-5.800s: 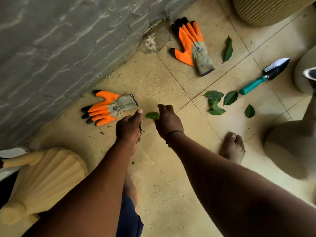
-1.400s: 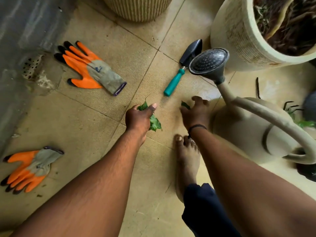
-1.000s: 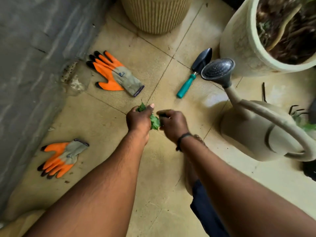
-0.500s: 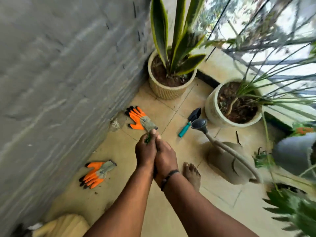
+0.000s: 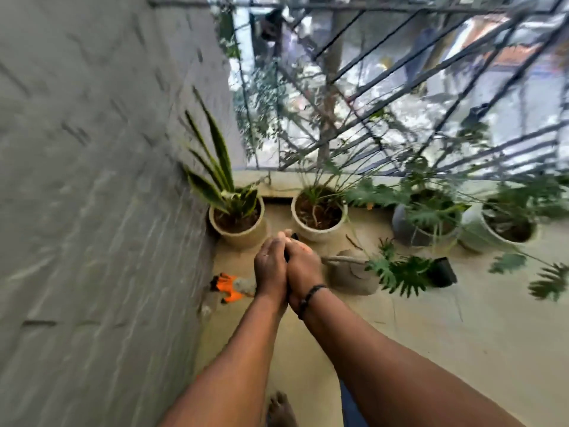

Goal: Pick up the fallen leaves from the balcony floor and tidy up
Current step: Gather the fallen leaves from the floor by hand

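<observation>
— Against the grey wall, item one: what do you list for the hands?

— Left hand and right hand, palm to palm, pressed together out in front of the person, fingers fairly straight and pointing away. A dark band sits on the right wrist.

— And the leaves?

— Only a dark sliver shows in the seam between the palms. Whether that is leaf or shadow I cannot tell; the picture is blurred. I see no loose leaf on the balcony floor from where I stand.

— Next entry, floor level.

— One orange glove, lying by the foot of the wall, just left of the left hand and partly hidden behind it. One beige watering can, right of the hands, spout pointing toward them. A black pot beyond the can, half behind fronds.

— Planters?

— Four in a row along the far edge. Ribbed cream pot with an upright striped sword-leaf plant, tight in the corner. Cream pot with thin arching leaves, just beyond the fingertips. Grey pot with lobed foliage. Pale pot at the far right.

— Behind them?

— Metal railing, dark bars, street beyond too smeared to itemise.

— Anything nearer?

— A bare foot at the bottom edge, between the forearms.
</observation>
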